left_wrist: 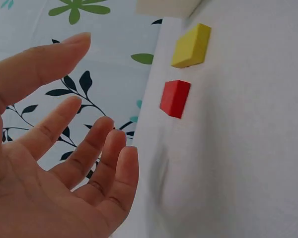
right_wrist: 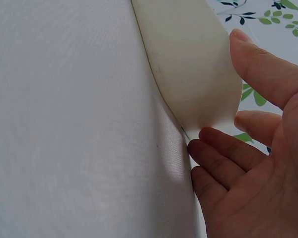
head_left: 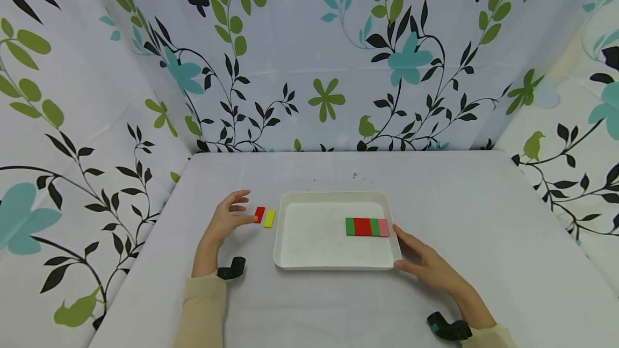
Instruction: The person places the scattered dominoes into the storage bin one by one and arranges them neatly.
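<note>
In the head view a white tray (head_left: 329, 269) lies on the table. Inside it, toward the right, a row of flat blocks runs green (head_left: 350, 226), red (head_left: 362, 226), green (head_left: 374, 227) and pink (head_left: 383, 227). Left of the tray a red block (head_left: 260, 214) and a yellow block (head_left: 268, 219) lie on the cloth. My left hand (head_left: 225, 223) hovers just left of the red block, fingers spread and nothing in them; the left wrist view shows a gap to it. With thumb and fingertips my right hand (head_left: 427, 265) touches the tray's right side.
A white cloth covers the table (head_left: 329, 310). Patterned curtains (head_left: 309, 58) with leaves and flowers hang behind it and at both sides. Black devices (head_left: 232, 268) are worn at the wrists.
</note>
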Available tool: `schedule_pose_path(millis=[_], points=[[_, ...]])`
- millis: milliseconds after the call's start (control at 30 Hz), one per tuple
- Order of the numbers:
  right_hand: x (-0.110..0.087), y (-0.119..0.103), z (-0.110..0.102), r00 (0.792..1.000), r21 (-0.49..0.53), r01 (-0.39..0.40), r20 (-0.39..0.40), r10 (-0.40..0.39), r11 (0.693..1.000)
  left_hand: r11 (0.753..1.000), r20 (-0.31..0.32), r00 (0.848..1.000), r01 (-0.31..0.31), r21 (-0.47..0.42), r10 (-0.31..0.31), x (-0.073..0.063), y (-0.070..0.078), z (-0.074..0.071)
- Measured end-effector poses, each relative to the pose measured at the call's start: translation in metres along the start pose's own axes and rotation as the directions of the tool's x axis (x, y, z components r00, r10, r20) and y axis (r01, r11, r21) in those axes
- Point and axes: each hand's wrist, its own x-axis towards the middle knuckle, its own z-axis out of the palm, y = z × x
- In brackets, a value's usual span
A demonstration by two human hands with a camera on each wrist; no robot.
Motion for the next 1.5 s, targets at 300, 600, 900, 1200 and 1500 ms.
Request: schedule_pose_path(millis=[300,600,900,1200,1500], points=[[0.000,0.001,0.002,1.000,0.006,0.010,0.000,-0.010,1.000,0.997,0.023,1.000,-0.012,0.077,0.010,0.014,-0.024,0.008],[0.000,0.002,0.000,1.000,0.008,0.030,-0.003,-0.030,1.000,0.986,0.006,1.000,-0.012,0.169,0.011,0.022,-0.031,0.017],[0.000,0.001,0.000,1.000,-0.003,0.006,0.001,-0.006,1.000,0.977,-0.028,1.000,0.010,0.212,-0.005,0.022,-0.031,0.021],[0.000,-0.002,0.000,1.000,0.007,0.010,0.007,-0.011,1.000,0.970,-0.044,0.999,-0.018,0.242,0.030,0.021,-0.032,0.022],[0.000,-0.001,0.000,1.000,0.020,0.005,0.016,-0.006,1.000,0.967,-0.059,0.998,-0.021,0.255,0.037,0.020,-0.033,0.020]])
